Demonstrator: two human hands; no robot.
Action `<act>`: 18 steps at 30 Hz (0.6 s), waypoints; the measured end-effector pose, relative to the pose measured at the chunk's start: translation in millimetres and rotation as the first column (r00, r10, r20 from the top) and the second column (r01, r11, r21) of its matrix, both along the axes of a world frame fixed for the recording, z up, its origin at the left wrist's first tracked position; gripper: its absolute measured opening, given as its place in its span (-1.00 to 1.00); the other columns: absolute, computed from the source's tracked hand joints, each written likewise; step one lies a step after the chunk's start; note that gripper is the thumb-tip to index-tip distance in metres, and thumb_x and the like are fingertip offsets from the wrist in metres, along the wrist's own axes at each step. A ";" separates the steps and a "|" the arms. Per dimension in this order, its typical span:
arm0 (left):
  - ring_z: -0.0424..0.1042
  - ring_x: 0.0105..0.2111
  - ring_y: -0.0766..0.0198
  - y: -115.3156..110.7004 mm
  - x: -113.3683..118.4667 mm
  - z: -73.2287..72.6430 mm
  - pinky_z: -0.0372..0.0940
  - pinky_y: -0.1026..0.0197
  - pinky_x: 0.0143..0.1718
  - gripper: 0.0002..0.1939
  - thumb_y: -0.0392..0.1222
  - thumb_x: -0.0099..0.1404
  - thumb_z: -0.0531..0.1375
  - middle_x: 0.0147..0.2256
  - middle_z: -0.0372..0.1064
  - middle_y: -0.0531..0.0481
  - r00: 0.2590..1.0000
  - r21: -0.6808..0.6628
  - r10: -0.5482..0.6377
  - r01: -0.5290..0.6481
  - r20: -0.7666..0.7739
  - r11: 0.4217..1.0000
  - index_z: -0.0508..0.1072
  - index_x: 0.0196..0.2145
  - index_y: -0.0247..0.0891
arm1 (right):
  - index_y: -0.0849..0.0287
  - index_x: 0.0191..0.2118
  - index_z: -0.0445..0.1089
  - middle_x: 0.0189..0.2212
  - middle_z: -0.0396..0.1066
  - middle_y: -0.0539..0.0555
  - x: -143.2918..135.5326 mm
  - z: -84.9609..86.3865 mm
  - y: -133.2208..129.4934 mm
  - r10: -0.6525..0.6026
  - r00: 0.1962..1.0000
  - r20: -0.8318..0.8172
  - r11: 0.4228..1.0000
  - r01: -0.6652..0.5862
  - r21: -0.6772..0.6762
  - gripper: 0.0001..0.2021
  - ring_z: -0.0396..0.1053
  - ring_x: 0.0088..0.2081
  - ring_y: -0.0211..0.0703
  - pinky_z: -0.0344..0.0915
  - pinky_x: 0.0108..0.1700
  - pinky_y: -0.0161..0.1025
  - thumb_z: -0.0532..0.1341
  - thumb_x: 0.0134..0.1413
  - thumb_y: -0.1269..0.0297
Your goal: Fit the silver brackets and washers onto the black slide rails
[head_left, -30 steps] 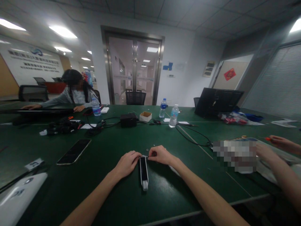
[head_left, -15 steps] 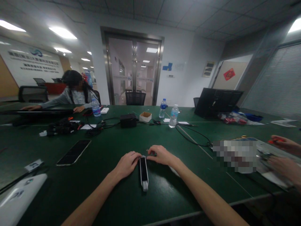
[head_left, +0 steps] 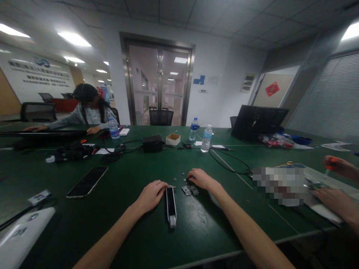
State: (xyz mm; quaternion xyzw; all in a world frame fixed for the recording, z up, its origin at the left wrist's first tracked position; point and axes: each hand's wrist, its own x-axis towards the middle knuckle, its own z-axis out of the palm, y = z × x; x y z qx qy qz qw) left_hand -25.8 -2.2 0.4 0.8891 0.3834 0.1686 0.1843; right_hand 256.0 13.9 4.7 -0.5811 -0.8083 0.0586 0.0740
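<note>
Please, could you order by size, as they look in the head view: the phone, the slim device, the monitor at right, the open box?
Largest to smallest:
1. Monitor
2. Phone
3. Slim device
4. Open box

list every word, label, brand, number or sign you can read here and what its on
None is clear enough to quote.
Wall sign at left: rows of characters, too blurred.
Glass doors: a line of lettering, too small.
Wall notice: too small.
Red diamond sign: too blurred.
Left bottle, middle bottle, right bottle: labels too blurred.
White tag, white object at lower left: dark marks, unreadable.
</note>
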 end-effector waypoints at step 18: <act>0.36 -0.10 0.20 -1.6 0.2 2.2 0.28 0.15 -0.07 -0.72 -0.26 0.38 -0.02 -0.10 0.36 -0.01 1.000 -0.034 0.014 -0.015 -0.015 0.999 0.39 -0.03 -0.15 | 0.16 -0.19 0.47 -0.23 0.43 0.13 5.0 4.8 -2.8 -0.055 0.998 0.003 0.998 0.055 0.014 -0.81 0.37 -0.19 -0.16 0.19 -0.18 -0.34 0.13 0.16 0.29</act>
